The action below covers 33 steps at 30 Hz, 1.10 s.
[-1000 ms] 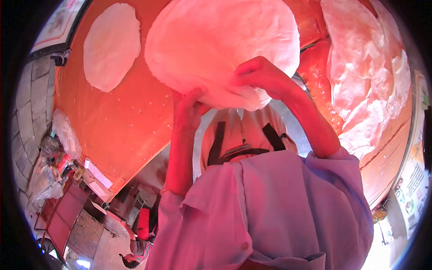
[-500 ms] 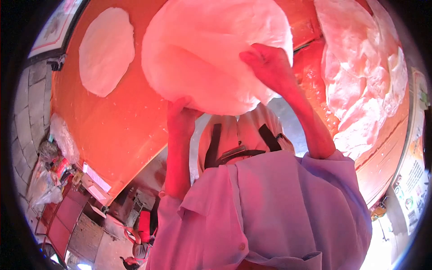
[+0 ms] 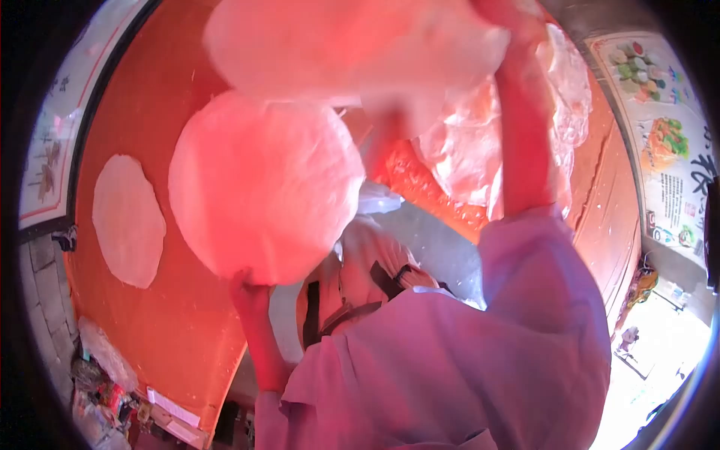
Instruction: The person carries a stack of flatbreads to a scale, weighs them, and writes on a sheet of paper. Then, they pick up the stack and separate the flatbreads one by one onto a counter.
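Observation:
A large round dough sheet (image 3: 266, 187) lies on the orange board left of centre. My left hand (image 3: 252, 280) is at its near edge, the thumb over the rim and the other fingers largely hidden. Above it, a second dough sheet (image 3: 349, 52) hangs raised and blurred, overlapping the far edge of the round one. My right hand (image 3: 517, 22) grips its right end near the top of the view; motion smears the fingers. A smaller oval dough sheet (image 3: 129, 221) rests flat at the left.
Crumpled, glossy dough sheets (image 3: 469, 150) are heaped on the right, behind my right forearm. The orange work surface (image 3: 187, 322) runs down to the lower left, where plastic bags (image 3: 109, 352) sit beside it. Printed panels stand at both sides, including a food poster (image 3: 667, 142).
My right hand has moved up and away, lifting a dough sheet off the round one beneath. My left hand stays at the near edge. The whole view has shifted toward the right.

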Each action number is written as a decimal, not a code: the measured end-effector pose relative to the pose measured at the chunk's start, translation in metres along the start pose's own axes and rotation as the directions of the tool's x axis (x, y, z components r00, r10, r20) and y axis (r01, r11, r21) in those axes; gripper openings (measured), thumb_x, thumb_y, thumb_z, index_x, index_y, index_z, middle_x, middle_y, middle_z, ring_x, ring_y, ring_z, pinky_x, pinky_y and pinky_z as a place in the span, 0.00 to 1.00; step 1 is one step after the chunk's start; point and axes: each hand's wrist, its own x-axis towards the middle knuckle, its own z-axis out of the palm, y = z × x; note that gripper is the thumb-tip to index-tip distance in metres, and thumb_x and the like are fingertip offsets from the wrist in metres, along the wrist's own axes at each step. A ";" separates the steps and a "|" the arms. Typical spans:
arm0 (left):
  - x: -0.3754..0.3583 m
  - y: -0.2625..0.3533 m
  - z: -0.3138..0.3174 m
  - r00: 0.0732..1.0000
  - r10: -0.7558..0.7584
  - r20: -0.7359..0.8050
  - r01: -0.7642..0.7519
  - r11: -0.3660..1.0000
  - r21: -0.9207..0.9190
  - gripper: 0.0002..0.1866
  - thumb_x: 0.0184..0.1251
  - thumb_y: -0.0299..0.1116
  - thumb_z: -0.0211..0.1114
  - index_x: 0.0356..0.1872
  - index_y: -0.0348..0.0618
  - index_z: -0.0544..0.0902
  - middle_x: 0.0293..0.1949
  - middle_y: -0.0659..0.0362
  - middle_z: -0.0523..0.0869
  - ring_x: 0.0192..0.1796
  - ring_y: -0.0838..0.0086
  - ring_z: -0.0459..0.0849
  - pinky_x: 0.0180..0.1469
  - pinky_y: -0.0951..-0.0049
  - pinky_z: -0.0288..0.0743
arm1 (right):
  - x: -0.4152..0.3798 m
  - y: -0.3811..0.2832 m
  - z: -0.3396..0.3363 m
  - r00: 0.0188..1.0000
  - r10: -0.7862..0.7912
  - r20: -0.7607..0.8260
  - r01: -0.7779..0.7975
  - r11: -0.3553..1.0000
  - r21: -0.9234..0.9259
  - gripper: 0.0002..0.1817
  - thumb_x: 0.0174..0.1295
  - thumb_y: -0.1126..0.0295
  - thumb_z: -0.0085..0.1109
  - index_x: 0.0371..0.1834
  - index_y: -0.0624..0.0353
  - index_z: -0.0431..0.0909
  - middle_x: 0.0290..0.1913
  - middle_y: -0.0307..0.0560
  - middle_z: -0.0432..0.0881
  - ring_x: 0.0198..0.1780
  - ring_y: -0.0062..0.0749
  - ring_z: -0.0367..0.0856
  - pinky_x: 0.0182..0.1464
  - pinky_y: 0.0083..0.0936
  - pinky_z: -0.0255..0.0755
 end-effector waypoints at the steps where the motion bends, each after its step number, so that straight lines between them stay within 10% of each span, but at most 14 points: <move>1: 0.001 0.000 -0.002 1.000 -0.019 0.021 0.020 1.000 -0.006 0.34 0.52 0.29 0.61 0.65 0.44 0.64 0.58 0.54 0.73 0.59 0.55 0.74 0.48 0.50 0.77 | 0.021 -0.004 -0.047 0.997 0.004 -0.083 -0.009 0.997 -0.071 0.15 0.65 0.71 0.52 0.52 0.64 0.78 0.49 0.46 0.82 0.50 0.28 0.78 0.55 0.27 0.71; 9: 0.010 0.000 -0.031 0.996 -0.021 0.087 0.020 1.000 0.009 0.32 0.56 0.32 0.59 0.65 0.43 0.64 0.61 0.53 0.71 0.63 0.56 0.71 0.55 0.51 0.73 | -0.020 0.086 -0.294 0.618 0.544 -0.567 -0.729 0.667 -0.153 0.13 0.63 0.63 0.58 0.45 0.58 0.79 0.35 0.45 0.84 0.31 0.30 0.83 0.31 0.20 0.78; 13: -0.007 0.005 -0.010 0.986 0.127 0.107 -0.128 0.992 0.002 0.31 0.59 0.34 0.58 0.66 0.40 0.63 0.64 0.53 0.69 0.65 0.58 0.69 0.61 0.55 0.68 | -0.091 0.122 -0.186 0.725 0.605 -0.329 -0.666 0.738 -0.110 0.14 0.65 0.68 0.52 0.51 0.62 0.76 0.37 0.48 0.83 0.34 0.34 0.84 0.33 0.27 0.79; 14: -0.012 0.009 -0.006 0.978 0.149 0.149 -0.151 0.989 0.004 0.31 0.60 0.34 0.58 0.66 0.39 0.63 0.65 0.53 0.69 0.66 0.58 0.68 0.63 0.55 0.67 | -0.106 0.127 -0.141 0.798 0.599 -0.058 -0.600 0.800 0.011 0.16 0.64 0.69 0.51 0.52 0.65 0.75 0.40 0.48 0.83 0.38 0.34 0.83 0.42 0.28 0.79; 20: -0.021 0.024 0.028 0.904 0.248 0.347 -0.300 0.948 0.103 0.32 0.64 0.34 0.60 0.67 0.36 0.61 0.66 0.50 0.66 0.68 0.58 0.65 0.68 0.54 0.59 | -0.171 0.051 0.145 0.567 0.518 0.641 -0.522 0.827 -0.206 0.13 0.56 0.68 0.56 0.43 0.62 0.79 0.35 0.52 0.83 0.37 0.39 0.83 0.41 0.31 0.77; 25: -0.018 0.022 0.034 0.953 0.242 0.185 -0.293 0.891 0.346 0.31 0.67 0.44 0.60 0.65 0.38 0.64 0.63 0.52 0.70 0.62 0.63 0.72 0.58 0.61 0.70 | -0.191 0.023 0.209 0.550 0.438 0.711 -0.314 0.897 -0.310 0.11 0.49 0.67 0.60 0.35 0.59 0.82 0.31 0.55 0.83 0.36 0.43 0.83 0.41 0.33 0.75; 28: -0.013 0.014 0.029 0.963 0.233 0.138 -0.265 0.914 0.306 0.32 0.66 0.46 0.61 0.64 0.37 0.64 0.60 0.52 0.72 0.60 0.63 0.73 0.57 0.62 0.71 | -0.213 0.015 0.232 0.698 0.389 0.602 -0.174 0.907 -0.383 0.12 0.51 0.62 0.59 0.31 0.59 0.82 0.29 0.55 0.82 0.34 0.49 0.81 0.36 0.38 0.74; 31: -0.006 0.013 0.019 0.970 0.207 0.126 -0.237 0.918 0.317 0.33 0.65 0.47 0.62 0.63 0.36 0.64 0.57 0.53 0.73 0.58 0.63 0.74 0.56 0.63 0.70 | -0.197 0.001 0.241 0.393 0.525 0.755 -0.092 0.839 -0.536 0.11 0.47 0.62 0.58 0.24 0.58 0.81 0.24 0.51 0.82 0.30 0.50 0.81 0.34 0.40 0.73; 33: -0.015 0.010 0.037 0.961 0.251 0.113 -0.274 0.911 0.307 0.31 0.65 0.45 0.63 0.61 0.35 0.66 0.53 0.55 0.75 0.55 0.65 0.75 0.55 0.65 0.70 | -0.205 0.027 0.236 0.592 0.488 0.641 -0.244 0.867 -0.434 0.11 0.47 0.62 0.57 0.25 0.58 0.80 0.25 0.53 0.81 0.30 0.52 0.81 0.33 0.42 0.73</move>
